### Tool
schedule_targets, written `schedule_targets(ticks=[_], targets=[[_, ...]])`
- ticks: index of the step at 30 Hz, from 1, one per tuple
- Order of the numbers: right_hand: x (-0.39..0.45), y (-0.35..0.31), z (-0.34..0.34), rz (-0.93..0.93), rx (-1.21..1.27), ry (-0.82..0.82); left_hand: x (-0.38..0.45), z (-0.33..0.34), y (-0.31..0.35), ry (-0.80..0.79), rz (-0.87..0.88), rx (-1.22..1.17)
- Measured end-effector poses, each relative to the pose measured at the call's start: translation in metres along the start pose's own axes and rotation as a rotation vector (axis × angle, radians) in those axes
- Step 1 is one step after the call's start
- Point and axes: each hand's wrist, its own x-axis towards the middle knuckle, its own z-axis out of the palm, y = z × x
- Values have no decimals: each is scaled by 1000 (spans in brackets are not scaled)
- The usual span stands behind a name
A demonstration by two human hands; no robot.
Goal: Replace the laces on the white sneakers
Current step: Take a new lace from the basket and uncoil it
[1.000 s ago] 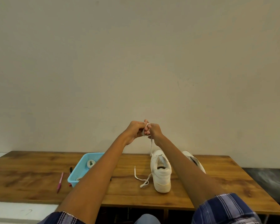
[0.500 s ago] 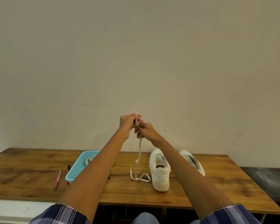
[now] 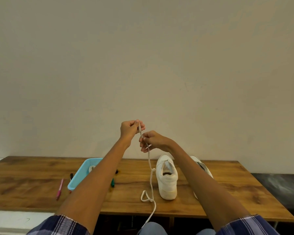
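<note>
So the long flat white shoelace [image 3: 150, 177] is out of the near white leather sneaker [image 3: 167, 177] now. A second ago it trailed from it. Left hand [image 3: 129, 128] pinches the top, right hand [image 3: 152, 140] pinches just below at 5 o'clock, rest dangles onto the wooden table [image 3: 227, 187]. Old lace off, I guess.

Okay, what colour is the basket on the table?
Light blue basket, seen best in the head view, left of the sneakers.

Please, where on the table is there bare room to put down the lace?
Bare wood shows at the table's far left, beyond the pink pen, and on the right, past the right sneaker. It is crowded between the basket and the left sneaker, where the lace hangs.
</note>
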Motion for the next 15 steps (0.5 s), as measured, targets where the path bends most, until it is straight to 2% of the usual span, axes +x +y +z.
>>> schedule_targets(ticks=[5, 10, 15], targets=[[-1, 1, -4, 78, -69, 14, -2, 10, 7, 1, -100, -283], [-5, -2, -7, 24, 27, 44, -4, 12, 1, 32, 126, 51], [-7, -7, -11, -10, 82, 94, -1, 4, -2, -23, 202, 217]])
